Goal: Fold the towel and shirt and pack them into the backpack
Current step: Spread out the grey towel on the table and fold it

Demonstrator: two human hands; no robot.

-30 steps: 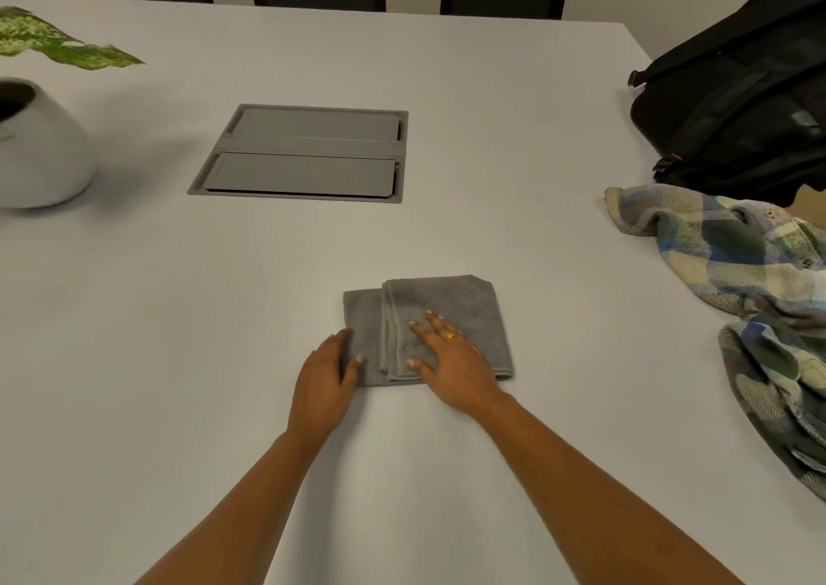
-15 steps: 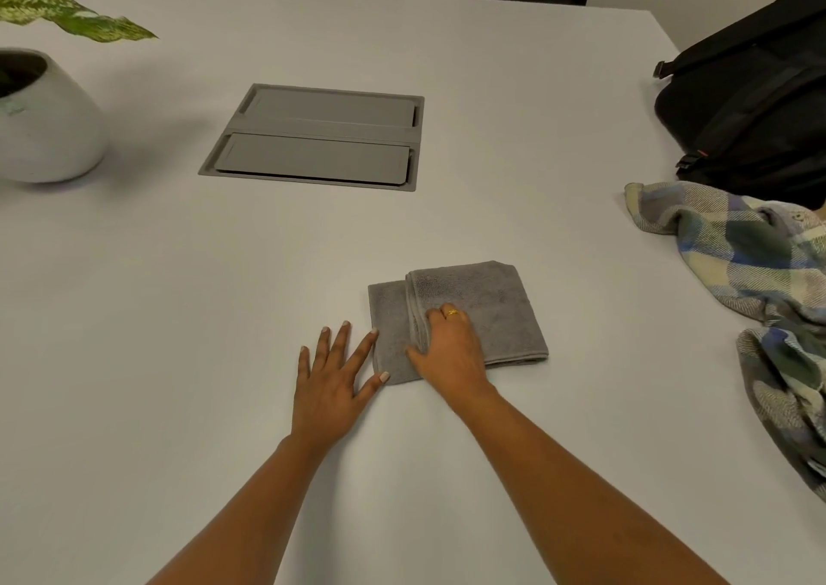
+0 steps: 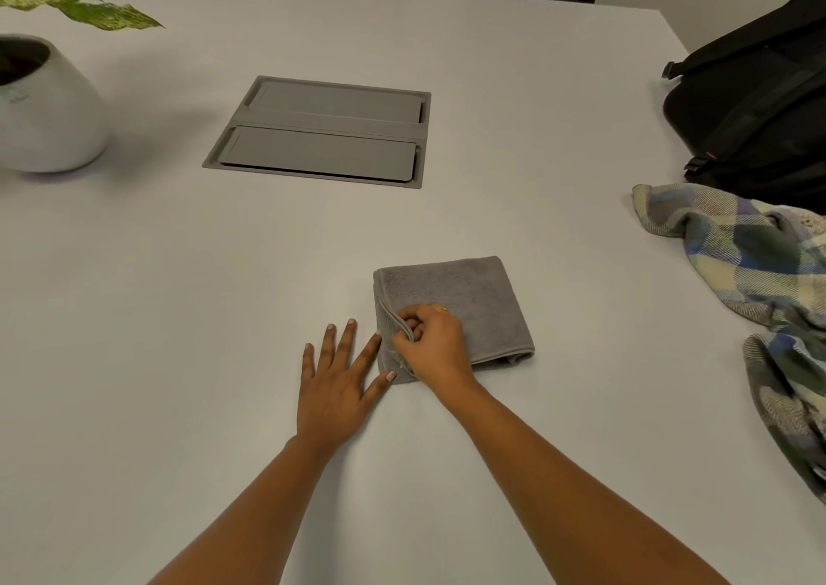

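Observation:
A small grey towel [image 3: 474, 298], folded into a thick square, lies on the white table [image 3: 179, 316] in front of me. My right hand [image 3: 433, 345] pinches the towel's left edge between thumb and fingers and lifts that edge a little. My left hand [image 3: 337, 376] lies flat on the table with fingers spread, its thumb touching the towel's near left corner. A crumpled plaid shirt [image 3: 755, 271] in blue, cream and green lies at the right edge. Behind it stands a black backpack [image 3: 760, 106], partly cut off by the frame.
A grey cable hatch [image 3: 322, 130] is set flush into the table's middle. A white plant pot [image 3: 44, 106] with a green leaf [image 3: 76, 3] stands at the far left. Dark chair backs line the table's far side.
My left hand left the towel and went flat on the table beside it. The towel's left strip is now folded in, and my right hand changed from pressing flat to pinching the left edge.

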